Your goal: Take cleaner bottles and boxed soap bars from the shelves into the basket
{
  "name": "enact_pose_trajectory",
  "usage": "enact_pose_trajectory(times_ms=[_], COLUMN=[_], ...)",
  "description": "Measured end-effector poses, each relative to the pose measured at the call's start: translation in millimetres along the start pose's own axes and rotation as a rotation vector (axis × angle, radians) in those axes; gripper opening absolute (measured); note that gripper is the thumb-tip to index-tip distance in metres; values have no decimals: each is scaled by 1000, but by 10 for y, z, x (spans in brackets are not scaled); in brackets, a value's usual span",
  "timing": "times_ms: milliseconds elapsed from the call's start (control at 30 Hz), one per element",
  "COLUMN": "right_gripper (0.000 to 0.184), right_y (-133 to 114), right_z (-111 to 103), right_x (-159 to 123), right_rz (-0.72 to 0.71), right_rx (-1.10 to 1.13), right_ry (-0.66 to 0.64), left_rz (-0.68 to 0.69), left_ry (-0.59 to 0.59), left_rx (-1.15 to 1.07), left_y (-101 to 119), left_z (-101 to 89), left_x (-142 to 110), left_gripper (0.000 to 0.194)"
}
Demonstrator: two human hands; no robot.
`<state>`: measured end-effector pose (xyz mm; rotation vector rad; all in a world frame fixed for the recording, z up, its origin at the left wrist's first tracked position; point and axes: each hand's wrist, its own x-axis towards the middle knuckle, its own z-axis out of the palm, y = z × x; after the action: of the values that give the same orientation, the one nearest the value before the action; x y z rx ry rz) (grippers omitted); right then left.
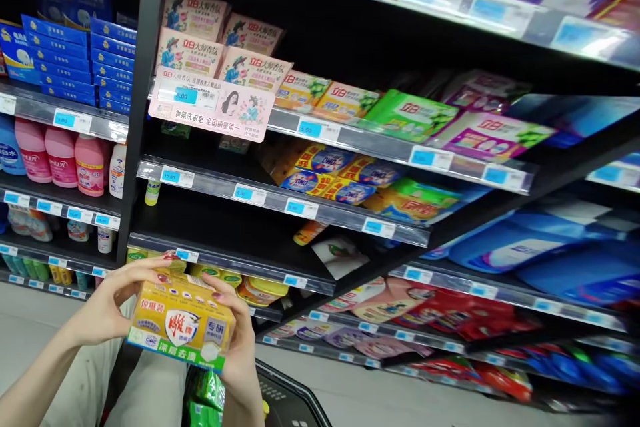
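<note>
A yellow soap pack [183, 323] with a green lower band and Chinese print is held up in front of the shelves, its printed front facing me. My left hand [117, 297] grips its left end, fingers over the top and thumb at the side. The right end rests in my right hand [237, 333], whose fingertips lie on the top edge. Below my right wrist, green packages [207, 390] sit beside a dark basket [300, 397], partly covered by my forearm. Yellow packs [263, 288] stand on the low shelf just behind the soap pack.
Several shelves with price tags fill the view. Pink soap boxes [195, 17], a green soap pack [407, 117] and yellow-blue packs [317, 180] sit on them. A pink sign [213, 107] juts from a shelf edge. Pink bottles [60, 153] stand left, blue bags [515, 240] right.
</note>
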<state>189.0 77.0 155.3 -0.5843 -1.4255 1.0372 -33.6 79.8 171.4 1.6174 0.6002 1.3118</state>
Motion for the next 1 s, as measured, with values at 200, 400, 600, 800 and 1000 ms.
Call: enact_pose_trajectory(times_ms=[200,400,600,800,1000], right_gripper=[46,76,95,71,66], right_y=[-6,-162,-240,-90,12], right_z=[16,49,63,-37,-138], right_x=[-50,-64,-70,-139,-175], right_rz=[53,165,409,167,118], right_rx=[-6,31,156,-57,-80], right_ry=[58,70,137,131,95], left_rz=[40,314,309,-184,-160], left_ry=[9,68,-77,-190,-71], left_rx=[63,356,478,306,244], left_y=[-19,-127,-205,-119,-132], left_z=[24,23,-28,26,111], left_x=[9,-55,-116,-94,-50], left_gripper=[44,55,72,120,73])
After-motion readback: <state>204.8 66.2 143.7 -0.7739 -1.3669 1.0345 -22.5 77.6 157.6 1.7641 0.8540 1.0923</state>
